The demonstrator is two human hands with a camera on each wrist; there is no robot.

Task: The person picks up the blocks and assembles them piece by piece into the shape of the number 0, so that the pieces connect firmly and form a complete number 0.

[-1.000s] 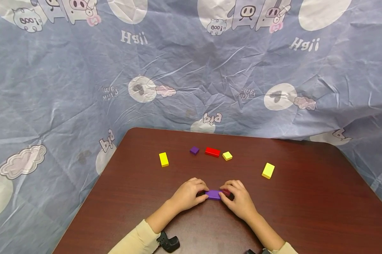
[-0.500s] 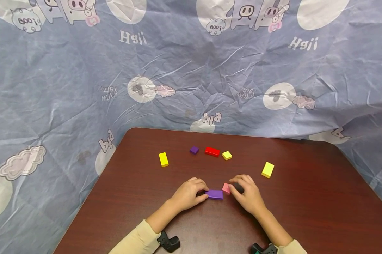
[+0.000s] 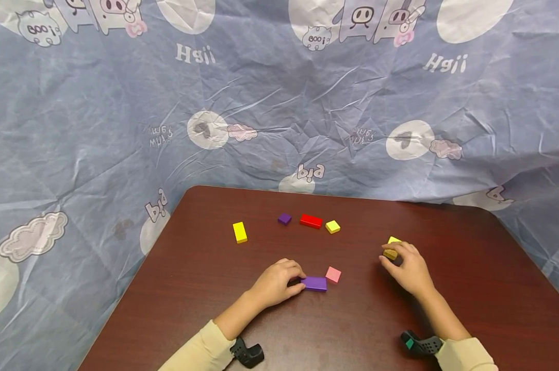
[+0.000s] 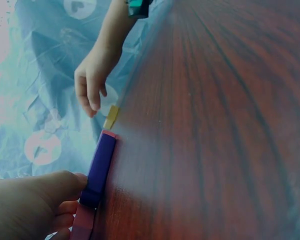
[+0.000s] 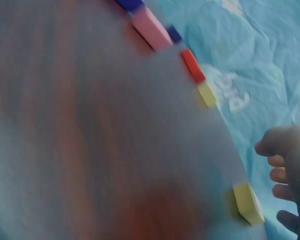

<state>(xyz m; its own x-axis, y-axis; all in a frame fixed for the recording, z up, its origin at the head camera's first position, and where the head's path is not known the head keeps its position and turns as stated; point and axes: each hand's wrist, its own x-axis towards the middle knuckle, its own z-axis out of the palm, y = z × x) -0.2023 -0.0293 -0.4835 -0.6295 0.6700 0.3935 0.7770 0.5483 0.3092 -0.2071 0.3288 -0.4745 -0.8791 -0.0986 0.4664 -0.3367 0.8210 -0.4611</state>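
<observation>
In the head view, my left hand [image 3: 278,283] holds the left end of a purple block [image 3: 314,284] between thumb and fingers. The left wrist view has a reddish block [image 4: 82,223] under those fingers, against the purple block's near end. A pink square block [image 3: 333,275] lies beside the purple block's right end. My right hand [image 3: 410,270] hovers at a yellow block [image 3: 390,254] on the right, partly covering it, thumb and fingers spread. The right wrist view shows a gap between that hand and the yellow block [image 5: 248,204].
Toward the back of the dark wooden table [image 3: 205,206] lie a small dark purple block [image 3: 284,219], a red block [image 3: 311,221] and a small yellow block [image 3: 332,227]. Another yellow block [image 3: 240,233] lies at left. A printed blue cloth [image 3: 261,93] hangs behind.
My right hand has let go of the pink block beside the purple one and moved right to the yellow block. The left hand stays in place.
</observation>
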